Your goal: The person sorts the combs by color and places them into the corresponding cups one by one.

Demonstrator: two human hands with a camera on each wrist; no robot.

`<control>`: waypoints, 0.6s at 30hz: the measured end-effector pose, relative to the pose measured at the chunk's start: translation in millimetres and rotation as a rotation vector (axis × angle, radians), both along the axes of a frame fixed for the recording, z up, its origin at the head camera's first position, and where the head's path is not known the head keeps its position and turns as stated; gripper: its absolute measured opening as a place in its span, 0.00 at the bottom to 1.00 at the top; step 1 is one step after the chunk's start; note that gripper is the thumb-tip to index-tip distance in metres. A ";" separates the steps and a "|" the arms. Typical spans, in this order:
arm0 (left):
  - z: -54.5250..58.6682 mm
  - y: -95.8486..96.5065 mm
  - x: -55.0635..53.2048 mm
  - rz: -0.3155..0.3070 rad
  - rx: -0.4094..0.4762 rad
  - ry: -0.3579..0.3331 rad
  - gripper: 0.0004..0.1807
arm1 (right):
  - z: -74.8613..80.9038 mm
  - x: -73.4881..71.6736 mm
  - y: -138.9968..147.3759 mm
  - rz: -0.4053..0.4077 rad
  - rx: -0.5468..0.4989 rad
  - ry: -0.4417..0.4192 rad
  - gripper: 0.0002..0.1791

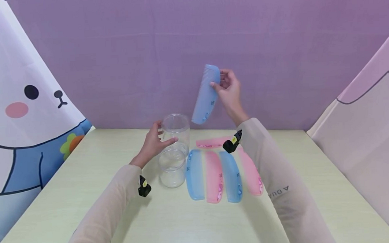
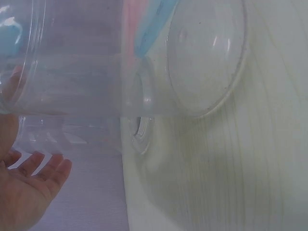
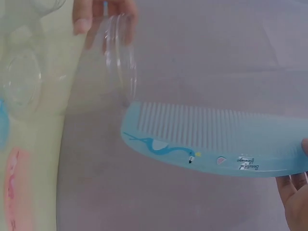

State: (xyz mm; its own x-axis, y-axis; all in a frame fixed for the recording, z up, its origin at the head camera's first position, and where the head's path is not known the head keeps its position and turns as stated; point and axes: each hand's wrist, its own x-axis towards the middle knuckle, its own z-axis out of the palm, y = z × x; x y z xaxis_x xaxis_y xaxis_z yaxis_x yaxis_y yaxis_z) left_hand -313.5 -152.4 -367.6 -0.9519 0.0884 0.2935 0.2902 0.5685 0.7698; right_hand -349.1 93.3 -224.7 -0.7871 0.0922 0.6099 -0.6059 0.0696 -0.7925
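In the head view, my right hand holds a light blue comb up in the air by its upper end, thumb on its near face. The comb tilts, with its lower end close to a clear jar. My left hand grips this jar, thumb in front and fingers at its far left side. Nearer to me stands a second clear jar, whose base shows in the left wrist view. The right wrist view shows the held comb's teeth and a blue printed figure on its spine.
Right of the jars lie a blue comb, a pink comb, another blue comb and another pink comb, side by side. One more pink comb lies crosswise behind them. A purple backdrop rises behind the table.
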 end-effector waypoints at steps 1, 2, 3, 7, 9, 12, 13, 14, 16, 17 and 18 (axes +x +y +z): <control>0.0 -0.2 0.0 -0.001 0.000 0.000 0.49 | 1.9 0.1 -2.1 0.008 -0.024 0.005 0.18; 0.0 -0.3 0.1 -0.002 0.002 0.002 0.49 | 3.6 0.1 -4.4 0.016 -0.049 0.012 0.18; 0.0 -0.4 0.2 -0.002 0.004 0.002 0.49 | 4.9 -0.2 -6.7 0.025 -0.074 0.017 0.18; -0.4 -1.0 0.5 -0.005 0.005 0.006 0.48 | 7.8 -0.7 -16.2 0.042 -0.126 0.029 0.18; -0.6 -1.4 0.4 -0.007 0.006 0.012 0.48 | 7.7 -1.0 -21.1 0.038 -0.122 0.032 0.19; -0.5 -1.7 0.1 -0.011 0.009 0.020 0.48 | 10.1 5.8 -28.8 0.042 -0.107 0.020 0.19; -0.4 -1.6 0.1 -0.011 0.009 0.020 0.48 | 10.9 9.0 -31.2 0.046 -0.102 0.016 0.19; -0.3 -1.5 0.1 -0.011 0.010 0.019 0.48 | 11.5 11.9 -33.8 0.051 -0.098 0.013 0.19; -0.1 -1.2 0.6 -0.008 0.010 0.015 0.48 | 11.6 17.7 -38.5 0.065 -0.089 0.010 0.19; 0.0 -1.0 0.9 -0.008 0.010 0.014 0.48 | 11.1 20.2 -40.6 0.070 -0.083 0.007 0.19; 0.0 -0.9 1.1 -0.008 0.010 0.013 0.48 | 8.6 19.3 -42.4 0.076 -0.075 0.013 0.19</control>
State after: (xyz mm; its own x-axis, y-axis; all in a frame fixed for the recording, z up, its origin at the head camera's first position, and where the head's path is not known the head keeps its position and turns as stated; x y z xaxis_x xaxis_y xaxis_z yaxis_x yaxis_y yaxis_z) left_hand -312.5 -153.3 -367.6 -0.9473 0.0930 0.3066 0.3046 0.5582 0.7718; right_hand -329.8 50.9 -216.0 -0.7858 0.0782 0.6135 -0.6172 -0.0368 -0.7859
